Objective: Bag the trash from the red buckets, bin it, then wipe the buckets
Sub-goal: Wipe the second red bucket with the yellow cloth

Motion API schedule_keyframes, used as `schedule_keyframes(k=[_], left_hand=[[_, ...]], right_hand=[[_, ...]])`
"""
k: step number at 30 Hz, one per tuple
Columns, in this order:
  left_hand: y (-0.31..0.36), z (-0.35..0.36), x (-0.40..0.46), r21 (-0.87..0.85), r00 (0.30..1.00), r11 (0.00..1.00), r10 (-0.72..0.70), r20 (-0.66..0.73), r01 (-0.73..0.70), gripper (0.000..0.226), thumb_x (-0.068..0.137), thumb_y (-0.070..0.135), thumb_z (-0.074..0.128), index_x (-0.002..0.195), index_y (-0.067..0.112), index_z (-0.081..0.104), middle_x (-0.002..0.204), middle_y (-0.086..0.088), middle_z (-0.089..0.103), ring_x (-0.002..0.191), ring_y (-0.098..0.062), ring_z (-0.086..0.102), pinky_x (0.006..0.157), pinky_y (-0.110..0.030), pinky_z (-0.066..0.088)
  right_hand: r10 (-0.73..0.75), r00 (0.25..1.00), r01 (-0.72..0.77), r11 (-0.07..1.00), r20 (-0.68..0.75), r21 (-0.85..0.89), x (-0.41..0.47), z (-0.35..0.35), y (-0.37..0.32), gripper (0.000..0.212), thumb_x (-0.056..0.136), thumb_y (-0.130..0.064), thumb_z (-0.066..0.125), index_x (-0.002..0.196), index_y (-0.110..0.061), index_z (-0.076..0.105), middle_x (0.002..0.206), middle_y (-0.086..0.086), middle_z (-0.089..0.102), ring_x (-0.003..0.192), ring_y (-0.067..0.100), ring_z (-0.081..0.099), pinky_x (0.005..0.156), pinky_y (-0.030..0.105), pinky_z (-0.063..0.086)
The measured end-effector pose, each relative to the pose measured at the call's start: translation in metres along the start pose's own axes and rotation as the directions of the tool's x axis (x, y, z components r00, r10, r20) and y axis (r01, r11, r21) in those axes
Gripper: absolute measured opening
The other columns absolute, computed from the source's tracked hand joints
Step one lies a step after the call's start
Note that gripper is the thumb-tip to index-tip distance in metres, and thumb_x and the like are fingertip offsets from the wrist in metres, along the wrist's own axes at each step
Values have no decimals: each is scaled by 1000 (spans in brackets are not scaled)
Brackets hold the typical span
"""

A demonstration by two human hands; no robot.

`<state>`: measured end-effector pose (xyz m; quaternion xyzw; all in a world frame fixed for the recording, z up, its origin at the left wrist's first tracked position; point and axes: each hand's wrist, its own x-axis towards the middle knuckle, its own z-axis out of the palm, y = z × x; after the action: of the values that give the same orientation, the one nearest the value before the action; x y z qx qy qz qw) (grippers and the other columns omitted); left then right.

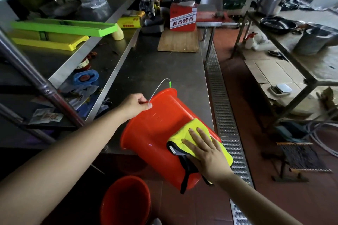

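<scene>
At frame centre, a red bucket hangs tilted over the steel table edge. The left hand pinches its thin wire handle; the right hand, fingers flat, presses a yellow cloth against its side. The bucket looks empty, light and thin-walled, likely slick and flexing under pressure, so steadying by rim seems wiser than by wire. A second bucket stands on the floor at lower centre.
</scene>
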<state>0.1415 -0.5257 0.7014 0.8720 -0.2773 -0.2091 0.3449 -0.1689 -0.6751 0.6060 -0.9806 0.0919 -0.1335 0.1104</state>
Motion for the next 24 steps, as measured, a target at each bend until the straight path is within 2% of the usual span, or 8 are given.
schedule_keyframes(k=[5, 10, 13, 16, 19, 24], left_hand=[[-11, 0, -9, -13, 998, 1000, 24, -50, -24, 21, 81, 41, 75, 84, 23, 64, 91, 7, 67, 87, -7, 61, 71, -27, 45], [-15, 4, -10, 21, 990, 999, 47, -130, -44, 11, 87, 23, 72, 84, 15, 64, 85, 5, 70, 82, -13, 63, 63, -21, 42], [-17, 3, -12, 41, 990, 999, 38, -136, -33, 19, 82, 37, 75, 80, 22, 64, 84, 11, 67, 79, -4, 60, 62, -21, 41], [-18, 3, -13, 41, 990, 999, 27, -139, -21, 23, 78, 47, 75, 80, 28, 62, 87, 16, 64, 82, 1, 58, 65, -22, 42], [-18, 4, -14, 32, 992, 999, 5, -127, -1, 24, 78, 50, 74, 84, 29, 64, 90, 16, 64, 84, 1, 59, 65, -22, 43], [-16, 4, -19, 33, 992, 999, 1, -126, 4, 22, 81, 48, 73, 87, 28, 63, 94, 15, 63, 89, 2, 56, 64, -19, 38]], right_hand=[[29, 996, -33, 998, 89, 44, 82, 3, -25, 55, 100, -66, 17, 152, -50, 25, 167, -16, 5, 155, 16, -4, 121, 51, 18], [7, 992, -15, 998, 123, 66, 138, 6, -39, 53, 101, -64, 25, 152, -51, 23, 166, -18, 3, 155, 14, -5, 120, 52, 16], [-24, 996, 19, 998, 88, 58, 117, 5, -32, 53, 102, -64, 24, 153, -49, 23, 167, -16, 6, 155, 15, -3, 122, 50, 19], [-47, 999, 45, 997, 27, 58, 72, 3, -14, 50, 103, -58, 34, 151, -45, 33, 166, -12, 15, 155, 18, 7, 118, 50, 29], [-51, 998, 54, 996, -37, 76, 17, 3, 9, 47, 103, -52, 43, 147, -38, 46, 165, -8, 24, 153, 21, 18, 110, 52, 39], [0, 999, 6, 994, -54, 107, -23, 1, 24, 47, 102, -51, 46, 145, -34, 51, 163, -4, 28, 152, 24, 22, 105, 55, 43]])
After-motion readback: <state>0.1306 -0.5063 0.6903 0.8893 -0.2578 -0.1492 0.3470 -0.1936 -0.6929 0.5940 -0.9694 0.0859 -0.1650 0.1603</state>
